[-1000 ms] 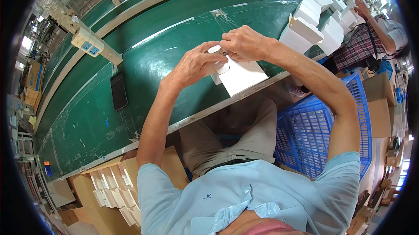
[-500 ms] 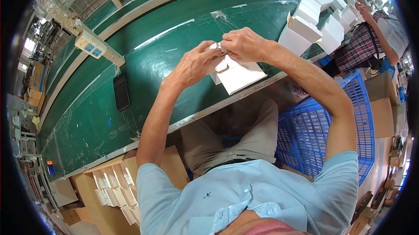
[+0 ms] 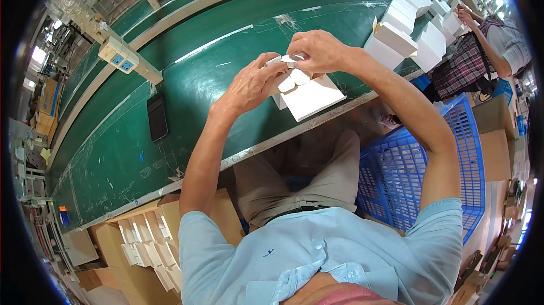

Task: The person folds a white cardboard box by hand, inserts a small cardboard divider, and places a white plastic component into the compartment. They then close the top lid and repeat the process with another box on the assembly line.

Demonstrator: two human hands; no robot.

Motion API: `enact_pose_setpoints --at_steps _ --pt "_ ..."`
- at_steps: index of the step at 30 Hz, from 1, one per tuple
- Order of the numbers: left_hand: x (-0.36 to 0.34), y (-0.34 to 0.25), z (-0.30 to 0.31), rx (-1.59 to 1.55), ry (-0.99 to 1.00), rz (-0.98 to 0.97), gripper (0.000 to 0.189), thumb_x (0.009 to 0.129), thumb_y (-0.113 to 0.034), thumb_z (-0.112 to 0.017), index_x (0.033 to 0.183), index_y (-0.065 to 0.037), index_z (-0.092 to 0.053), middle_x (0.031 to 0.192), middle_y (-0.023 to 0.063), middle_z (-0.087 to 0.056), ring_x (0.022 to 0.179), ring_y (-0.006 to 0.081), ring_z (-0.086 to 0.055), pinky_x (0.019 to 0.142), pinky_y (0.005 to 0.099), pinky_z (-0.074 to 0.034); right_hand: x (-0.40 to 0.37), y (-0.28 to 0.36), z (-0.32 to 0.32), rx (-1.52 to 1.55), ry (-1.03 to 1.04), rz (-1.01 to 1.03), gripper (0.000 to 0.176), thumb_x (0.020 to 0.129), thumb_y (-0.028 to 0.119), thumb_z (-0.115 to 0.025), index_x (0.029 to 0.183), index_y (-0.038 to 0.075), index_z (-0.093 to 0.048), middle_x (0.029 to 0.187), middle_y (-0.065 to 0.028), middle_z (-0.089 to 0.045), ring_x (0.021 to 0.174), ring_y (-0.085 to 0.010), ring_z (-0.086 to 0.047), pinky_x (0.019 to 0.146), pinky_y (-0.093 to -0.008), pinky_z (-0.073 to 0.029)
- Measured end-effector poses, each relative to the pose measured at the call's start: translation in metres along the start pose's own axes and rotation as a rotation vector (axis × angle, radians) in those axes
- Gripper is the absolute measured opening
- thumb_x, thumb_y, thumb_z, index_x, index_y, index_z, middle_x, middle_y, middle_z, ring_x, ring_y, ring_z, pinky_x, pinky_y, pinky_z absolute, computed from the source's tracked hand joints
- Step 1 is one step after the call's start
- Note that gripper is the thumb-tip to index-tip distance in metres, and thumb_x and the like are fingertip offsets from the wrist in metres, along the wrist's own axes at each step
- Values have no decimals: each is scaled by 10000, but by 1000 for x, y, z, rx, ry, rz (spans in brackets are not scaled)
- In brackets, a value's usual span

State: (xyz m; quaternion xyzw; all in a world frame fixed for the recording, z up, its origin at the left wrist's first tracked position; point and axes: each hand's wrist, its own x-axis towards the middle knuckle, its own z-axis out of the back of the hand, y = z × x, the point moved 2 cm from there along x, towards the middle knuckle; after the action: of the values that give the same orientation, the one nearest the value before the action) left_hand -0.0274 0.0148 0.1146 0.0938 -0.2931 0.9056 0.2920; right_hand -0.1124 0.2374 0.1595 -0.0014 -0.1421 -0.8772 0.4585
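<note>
A white cardboard box [image 3: 313,98] with raised flaps lies on the green workbench near its front edge. My left hand [image 3: 253,82] pinches the flaps on the box's left side, fingers bent. On the far right side, my right hand [image 3: 319,51] grips another part of the flaps, its fingers closed and curled. Both hands are close together over the box's far end. The fingertips partly cover the folded flaps, so the exact fold under them is hidden.
Several white boxes [image 3: 396,27] stand at the right, beside a co-worker in a plaid garment [image 3: 462,66]. A phone [image 3: 157,117] lies on the left of the bench [image 3: 209,101]. Below are a blue plastic basket [image 3: 396,160] and a carton [image 3: 122,248] of white boxes. A socket post [image 3: 122,58] rises at left.
My right hand has shifted slightly upward, and more of the white flaps shows between my hands. The box stays in nearly the same place. The co-worker's arm has moved.
</note>
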Motion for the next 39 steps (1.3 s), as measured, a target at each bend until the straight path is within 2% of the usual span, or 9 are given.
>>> enact_pose_setpoints --at_steps 9,18,25,27,30,33,36,38,39 --pt "3 9 -9 -130 -63 3 243 1094 -201 -647 1311 -158 -748 1439 194 -645 1166 420 -726 1010 487 -608 16 5 4 -174 159 182 158 946 176 -758 1015 41 -804 1093 -136 -763 1002 -355 -758 862 -478 -616" --pt "6 15 -8 -167 -18 -78 245 1067 -145 -652 1290 -115 -749 1400 176 -670 1153 401 -716 997 472 -599 16 13 10 -319 178 245 119 941 139 -752 1015 50 -782 1008 -102 -756 946 -362 -764 812 -464 -624" --pt "1 8 -8 -133 -45 37 213 1024 -127 -689 1212 -117 -789 1372 134 -697 1174 380 -704 1003 480 -579 23 -1 6 -61 144 122 122 905 114 -756 1004 46 -775 996 -113 -744 894 -339 -748 798 -449 -593" --pt "2 8 -4 91 -209 -144 196 987 -126 -707 1143 -143 -823 1373 111 -706 1232 355 -683 1068 506 -527 17 -6 8 67 111 80 155 887 111 -737 1013 32 -781 974 -134 -723 886 -337 -732 793 -444 -571" --pt "9 8 -2 73 -180 -44 153 934 -136 -741 1034 -158 -855 1365 94 -715 1286 332 -658 1147 544 -453 11 -4 7 35 97 105 161 871 109 -721 995 16 -765 954 -141 -696 885 -336 -710 785 -453 -554" --pt "15 1 8 153 -195 -15 114 881 -186 -793 964 -163 -867 1334 86 -731 1314 317 -641 1167 618 -408 10 -4 4 51 64 107 164 855 110 -726 978 5 -751 956 -134 -682 889 -332 -691 783 -451 -550" --pt "19 -18 20 195 -175 10 95 831 -143 -808 916 -149 -850 1294 79 -743 1283 319 -652 1154 625 -414 7 -4 2 63 15 127 143 843 136 -721 952 49 -753 941 -145 -692 923 -367 -696 816 -480 -563" --pt "27 -21 21 170 -202 -89 185 731 -203 -891 912 -196 -856 1279 88 -746 1280 328 -653 1107 659 -409 5 -20 -11 33 -77 267 125 841 140 -713 922 47 -732 930 -166 -667 919 -396 -665 804 -513 -534" --pt "33 -17 10 223 -225 -107 215 728 -278 -902 930 -221 -858 1274 92 -736 1281 319 -646 1095 652 -404 3 -16 -10 17 -86 228 117 833 137 -705 891 36 -712 939 -186 -654 936 -417 -643 815 -536 -515"
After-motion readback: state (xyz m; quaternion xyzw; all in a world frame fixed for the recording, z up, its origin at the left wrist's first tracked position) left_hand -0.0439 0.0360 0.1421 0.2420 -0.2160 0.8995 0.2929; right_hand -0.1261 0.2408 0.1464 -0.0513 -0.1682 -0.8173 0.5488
